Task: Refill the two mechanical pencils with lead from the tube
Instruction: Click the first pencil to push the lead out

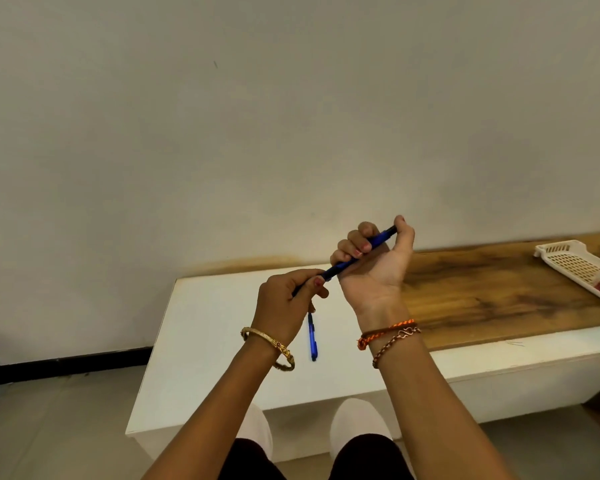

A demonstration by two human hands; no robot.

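Observation:
A blue mechanical pencil (378, 240) is held slanted in the air above the low table (205, 327). My right hand (374, 268), palm toward me, grips its upper part with curled fingers, the thumb at its dark top end. My left hand (288, 303) pinches its lower end between thumb and fingers. A second blue mechanical pencil (312, 337) lies flat on the white part of the table between my wrists. I cannot make out a lead tube.
The table's right half has a wood-grain top (492, 292). A white perforated plastic tray (575, 265) lies at its far right with small items beside it. A plain wall stands behind. My knees show below the table's front edge.

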